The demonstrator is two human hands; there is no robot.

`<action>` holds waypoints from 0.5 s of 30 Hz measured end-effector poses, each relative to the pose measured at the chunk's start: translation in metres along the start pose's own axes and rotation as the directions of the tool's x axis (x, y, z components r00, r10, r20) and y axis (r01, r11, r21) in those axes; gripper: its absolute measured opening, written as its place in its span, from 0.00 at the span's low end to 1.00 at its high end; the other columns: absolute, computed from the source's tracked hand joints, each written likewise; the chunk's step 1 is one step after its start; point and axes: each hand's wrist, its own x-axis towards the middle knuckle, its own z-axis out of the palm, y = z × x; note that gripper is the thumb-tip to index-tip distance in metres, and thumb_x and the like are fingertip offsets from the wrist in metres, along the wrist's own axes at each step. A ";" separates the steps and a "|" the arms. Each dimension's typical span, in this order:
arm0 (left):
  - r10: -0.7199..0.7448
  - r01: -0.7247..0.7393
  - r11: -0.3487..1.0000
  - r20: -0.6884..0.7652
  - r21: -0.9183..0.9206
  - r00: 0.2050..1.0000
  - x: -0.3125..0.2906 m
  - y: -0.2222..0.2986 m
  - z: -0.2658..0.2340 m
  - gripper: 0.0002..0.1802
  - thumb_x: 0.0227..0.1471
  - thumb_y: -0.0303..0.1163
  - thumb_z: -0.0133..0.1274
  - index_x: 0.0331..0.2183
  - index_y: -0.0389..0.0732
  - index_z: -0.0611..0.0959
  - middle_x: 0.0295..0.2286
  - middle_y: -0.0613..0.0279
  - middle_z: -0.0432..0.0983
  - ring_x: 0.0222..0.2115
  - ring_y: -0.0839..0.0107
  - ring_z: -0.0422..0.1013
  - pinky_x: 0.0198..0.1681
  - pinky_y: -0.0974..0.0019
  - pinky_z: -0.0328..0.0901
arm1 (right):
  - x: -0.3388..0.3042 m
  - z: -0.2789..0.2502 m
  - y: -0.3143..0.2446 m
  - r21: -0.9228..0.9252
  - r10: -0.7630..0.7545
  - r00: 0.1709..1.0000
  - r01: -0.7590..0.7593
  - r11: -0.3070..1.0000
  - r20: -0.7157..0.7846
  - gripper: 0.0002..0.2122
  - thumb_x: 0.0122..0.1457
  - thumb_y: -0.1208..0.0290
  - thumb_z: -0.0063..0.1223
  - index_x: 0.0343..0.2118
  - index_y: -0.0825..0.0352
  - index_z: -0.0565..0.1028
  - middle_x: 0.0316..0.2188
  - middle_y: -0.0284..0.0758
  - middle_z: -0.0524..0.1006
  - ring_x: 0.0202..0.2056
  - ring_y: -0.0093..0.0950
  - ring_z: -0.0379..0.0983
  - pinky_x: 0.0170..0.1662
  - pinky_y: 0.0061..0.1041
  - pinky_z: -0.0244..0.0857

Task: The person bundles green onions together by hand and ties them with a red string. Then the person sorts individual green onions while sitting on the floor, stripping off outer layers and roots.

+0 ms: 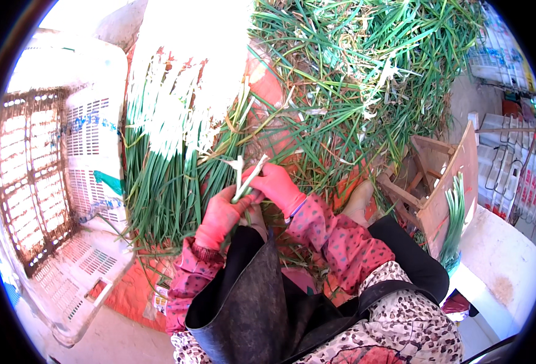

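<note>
In front of my lap, both hands wear pink-red gloves and meet around a couple of scallions [239, 174] whose white stem ends point up and away from me. My left hand [222, 213] is closed around their lower part. The fingers of my right hand [278, 187] pinch the slanting stalk from the right side. Just beyond my left hand lies a thick row of scallions [174, 188], green leaves toward me, its far part washed out by bright sunlight.
On the left stands a white slatted plastic crate [95, 255]. A large heap of loose green leaves [365, 79] spreads over the orange-red ground sheet [135, 294] ahead. To my right are a wooden stool [441, 176], a bunch of scallions [454, 221] and a white table [501, 267].
</note>
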 end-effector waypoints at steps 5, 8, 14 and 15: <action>-0.164 0.161 0.986 0.093 0.044 0.982 0.005 0.015 -0.007 0.11 0.52 0.29 0.51 0.36 0.34 0.79 0.24 0.67 0.74 0.18 0.80 0.66 0.22 0.76 0.61 | 0.042 -0.033 -0.037 0.057 -0.077 0.984 0.087 0.995 -0.158 0.08 0.52 0.69 0.53 0.29 0.70 0.75 0.19 0.33 0.76 0.16 0.20 0.70 0.18 0.18 0.63; -0.183 0.194 0.968 0.078 -0.159 0.980 -0.010 0.020 -0.028 0.09 0.49 0.27 0.52 0.35 0.35 0.79 0.24 0.66 0.75 0.20 0.79 0.68 0.24 0.76 0.61 | 0.086 -0.063 -0.059 0.016 -0.174 0.940 0.186 0.982 -0.294 0.09 0.52 0.67 0.53 0.29 0.69 0.75 0.20 0.33 0.77 0.16 0.20 0.69 0.20 0.19 0.64; -0.100 0.085 0.981 -0.080 -0.173 0.992 -0.021 0.011 -0.038 0.11 0.47 0.32 0.54 0.29 0.33 0.81 0.21 0.62 0.76 0.20 0.76 0.69 0.26 0.72 0.63 | 0.144 -0.036 -0.075 -0.567 -0.195 0.932 -0.013 0.823 -0.305 0.13 0.50 0.64 0.56 0.34 0.68 0.74 0.24 0.33 0.77 0.22 0.23 0.73 0.22 0.21 0.62; -0.073 0.061 0.991 -0.095 -0.123 0.993 -0.021 0.015 -0.039 0.11 0.46 0.33 0.54 0.28 0.33 0.81 0.21 0.61 0.76 0.19 0.75 0.69 0.26 0.72 0.63 | 0.144 -0.041 -0.072 -0.433 -0.223 0.936 0.087 0.897 -0.274 0.12 0.50 0.64 0.56 0.33 0.68 0.74 0.24 0.33 0.77 0.22 0.22 0.73 0.23 0.21 0.63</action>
